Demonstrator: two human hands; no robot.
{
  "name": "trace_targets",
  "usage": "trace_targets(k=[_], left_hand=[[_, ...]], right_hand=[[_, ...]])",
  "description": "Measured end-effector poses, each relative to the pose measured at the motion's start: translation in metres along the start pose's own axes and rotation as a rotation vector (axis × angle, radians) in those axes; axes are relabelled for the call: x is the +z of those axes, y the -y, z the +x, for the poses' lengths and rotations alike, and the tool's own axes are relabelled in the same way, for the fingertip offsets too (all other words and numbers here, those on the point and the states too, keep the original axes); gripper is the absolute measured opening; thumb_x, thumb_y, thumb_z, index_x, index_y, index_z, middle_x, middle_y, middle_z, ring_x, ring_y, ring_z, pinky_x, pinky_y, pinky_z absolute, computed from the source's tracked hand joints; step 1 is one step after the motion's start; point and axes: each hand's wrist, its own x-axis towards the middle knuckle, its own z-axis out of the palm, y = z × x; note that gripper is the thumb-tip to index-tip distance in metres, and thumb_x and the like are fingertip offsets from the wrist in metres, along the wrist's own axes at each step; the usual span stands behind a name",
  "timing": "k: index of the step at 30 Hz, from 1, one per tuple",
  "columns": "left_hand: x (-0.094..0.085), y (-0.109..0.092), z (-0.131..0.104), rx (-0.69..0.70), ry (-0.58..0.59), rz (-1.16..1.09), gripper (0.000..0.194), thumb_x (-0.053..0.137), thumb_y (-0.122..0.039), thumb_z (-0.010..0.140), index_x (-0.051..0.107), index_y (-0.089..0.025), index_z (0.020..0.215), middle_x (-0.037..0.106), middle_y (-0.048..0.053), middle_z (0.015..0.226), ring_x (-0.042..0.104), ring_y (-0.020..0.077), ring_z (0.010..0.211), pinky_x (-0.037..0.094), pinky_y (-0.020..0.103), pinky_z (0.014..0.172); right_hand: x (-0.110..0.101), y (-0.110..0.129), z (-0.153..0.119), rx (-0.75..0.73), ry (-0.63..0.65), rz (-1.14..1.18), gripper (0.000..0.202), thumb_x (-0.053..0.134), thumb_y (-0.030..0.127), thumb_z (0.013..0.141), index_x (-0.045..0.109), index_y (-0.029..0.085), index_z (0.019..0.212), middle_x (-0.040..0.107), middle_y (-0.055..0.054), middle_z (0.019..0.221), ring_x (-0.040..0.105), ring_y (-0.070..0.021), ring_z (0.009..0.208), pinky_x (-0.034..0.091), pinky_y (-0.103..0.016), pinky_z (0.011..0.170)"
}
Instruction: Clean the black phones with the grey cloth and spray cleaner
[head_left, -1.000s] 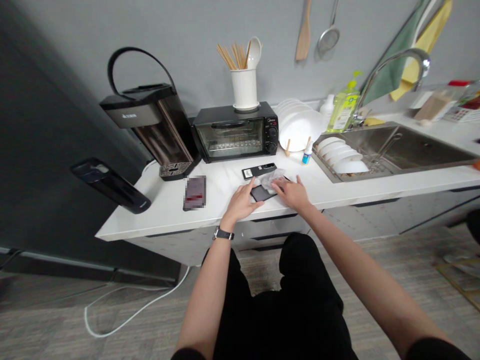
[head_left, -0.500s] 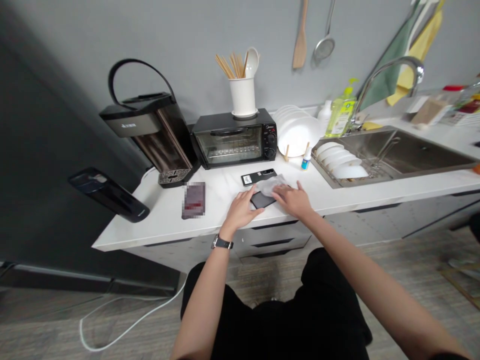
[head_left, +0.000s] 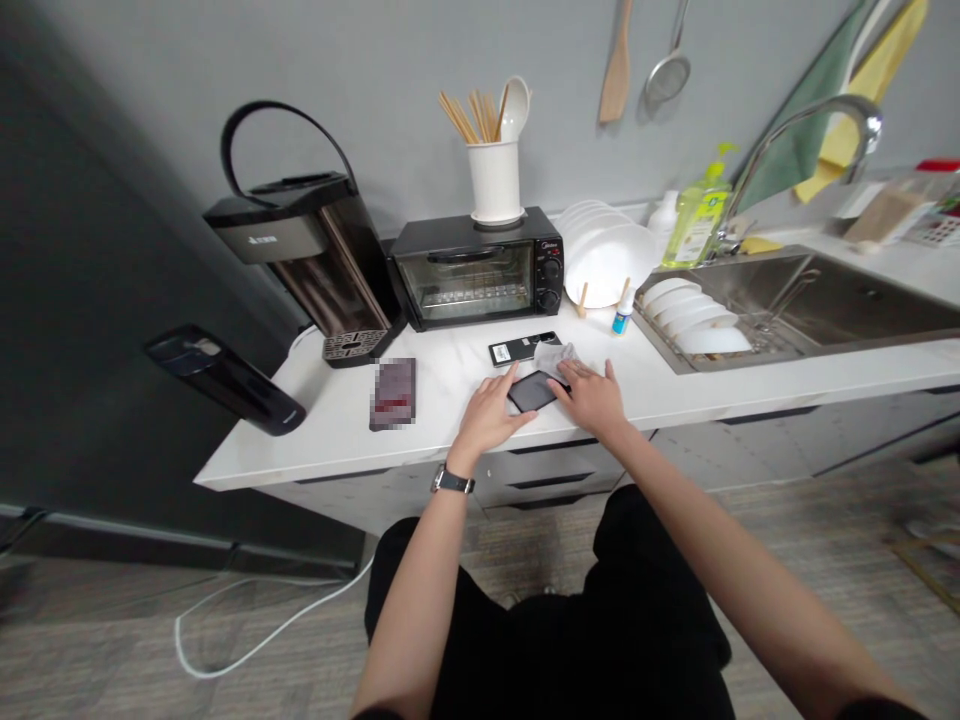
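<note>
On the white countertop (head_left: 442, 440), a dark smartphone (head_left: 534, 391) lies flat between my two hands. My left hand (head_left: 487, 412) holds its left end, thumb along the near edge and fingers at the far edge. My right hand (head_left: 594, 396) presses a thin whitish cloth (head_left: 555, 357) with its fingers at the phone's right end; part of the cloth is hidden under them. Just behind lies a second black phone (head_left: 517, 349) with a white label, partly covered by the cloth. A small white-and-blue bottle (head_left: 622, 318) stands behind my right hand.
A toaster oven (head_left: 472, 270) carries a white utensil holder (head_left: 495, 180). Left are a water dispenser (head_left: 322, 260), a dark flask (head_left: 225, 385) and a pixelated dark item (head_left: 394, 393). Racked plates (head_left: 607, 260), a soap bottle (head_left: 697, 220) and a sink (head_left: 825, 310) with bowls are right.
My right hand and the cloth have shifted toward the phone's right and far side, uncovering more of its dark surface. My left hand stays at its left end. The view has shifted slightly.
</note>
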Motion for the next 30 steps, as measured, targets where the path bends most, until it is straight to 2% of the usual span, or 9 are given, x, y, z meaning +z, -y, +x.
trace_targets(k=[2, 7, 10, 14, 16, 19, 22, 26, 30], left_hand=[[0.000, 0.000, 0.000, -0.003, -0.001, -0.006, 0.093, 0.077, -0.045, 0.088, 0.026, -0.027, 0.165, 0.062, 0.009, 0.145, 0.054, 0.0316, 0.131, 0.043, 0.047, 0.112], [0.000, 0.002, 0.000, 0.000, 0.007, 0.013, 0.094, 0.076, -0.049, 0.088, 0.027, -0.023, 0.164, 0.055, 0.012, 0.154, 0.052, 0.0320, 0.135, 0.043, 0.046, 0.113], [0.000, 0.001, 0.001, 0.004, 0.008, 0.017, 0.095, 0.077, -0.049, 0.088, 0.027, -0.023, 0.164, 0.057, 0.012, 0.151, 0.053, 0.0315, 0.134, 0.042, 0.046, 0.114], [0.000, -0.001, 0.000, 0.014, -0.005, 0.002, 0.091, 0.075, -0.044, 0.089, 0.027, -0.027, 0.164, 0.062, 0.009, 0.146, 0.054, 0.0312, 0.131, 0.043, 0.046, 0.113], [-0.001, -0.001, -0.001, 0.015, -0.003, 0.011, 0.088, 0.073, -0.038, 0.090, 0.027, -0.025, 0.164, 0.061, 0.010, 0.146, 0.054, 0.0313, 0.130, 0.044, 0.046, 0.112], [-0.001, 0.000, -0.003, 0.025, 0.002, 0.051, 0.085, 0.068, -0.029, 0.091, 0.026, -0.021, 0.165, 0.060, 0.012, 0.145, 0.055, 0.0308, 0.127, 0.045, 0.044, 0.111], [-0.001, 0.000, -0.003, 0.023, 0.001, 0.067, 0.088, 0.070, -0.040, 0.091, 0.025, -0.022, 0.165, 0.060, 0.012, 0.145, 0.054, 0.0319, 0.128, 0.045, 0.045, 0.110], [0.001, -0.001, -0.002, 0.028, -0.003, 0.067, 0.095, 0.074, -0.051, 0.089, 0.023, -0.026, 0.165, 0.060, 0.010, 0.146, 0.054, 0.0323, 0.129, 0.044, 0.047, 0.111], [0.000, -0.003, -0.001, 0.029, 0.003, 0.053, 0.094, 0.072, -0.050, 0.090, 0.022, -0.028, 0.166, 0.062, 0.010, 0.144, 0.054, 0.0316, 0.129, 0.043, 0.048, 0.111]], right_hand=[[0.000, 0.000, -0.002, -0.036, 0.019, 0.024, 0.051, 0.038, 0.050, 0.109, 0.066, 0.018, 0.137, 0.065, -0.017, 0.144, 0.057, -0.0331, 0.139, 0.025, -0.062, 0.123], [-0.003, 0.005, -0.006, -0.271, 0.242, 0.258, 0.047, 0.032, 0.047, 0.112, 0.074, 0.032, 0.125, 0.072, -0.004, 0.137, 0.060, -0.0264, 0.137, 0.024, -0.063, 0.124], [-0.001, 0.000, 0.000, -0.158, 0.159, 0.164, 0.044, 0.036, 0.049, 0.110, 0.070, 0.030, 0.131, 0.069, -0.006, 0.141, 0.059, -0.0305, 0.137, 0.018, -0.071, 0.123], [0.005, 0.017, 0.000, 0.024, -0.004, -0.037, 0.058, 0.040, 0.054, 0.108, 0.063, 0.011, 0.140, 0.061, -0.021, 0.147, 0.054, -0.0388, 0.140, 0.023, -0.068, 0.122], [0.006, 0.035, -0.005, -0.035, 0.020, -0.013, 0.063, 0.039, 0.058, 0.107, 0.065, 0.008, 0.136, 0.064, -0.023, 0.143, 0.056, -0.0385, 0.139, 0.026, -0.063, 0.122], [0.000, 0.050, -0.010, -0.226, 0.144, 0.153, 0.055, 0.032, 0.055, 0.110, 0.073, 0.022, 0.128, 0.071, -0.010, 0.137, 0.063, -0.0300, 0.132, 0.028, -0.057, 0.124], [-0.007, 0.030, -0.007, -0.238, 0.219, 0.197, 0.056, 0.030, 0.052, 0.111, 0.079, 0.027, 0.115, 0.077, -0.005, 0.126, 0.070, -0.0257, 0.121, 0.031, -0.051, 0.124], [-0.010, -0.015, 0.001, -0.084, 0.087, 0.053, 0.051, 0.033, 0.050, 0.111, 0.076, 0.024, 0.123, 0.076, -0.009, 0.127, 0.072, -0.0289, 0.117, 0.023, -0.060, 0.126], [-0.003, -0.011, -0.004, -0.065, -0.012, 0.007, 0.051, 0.037, 0.052, 0.110, 0.065, 0.021, 0.139, 0.065, -0.013, 0.144, 0.059, -0.0337, 0.136, 0.011, -0.073, 0.123]])
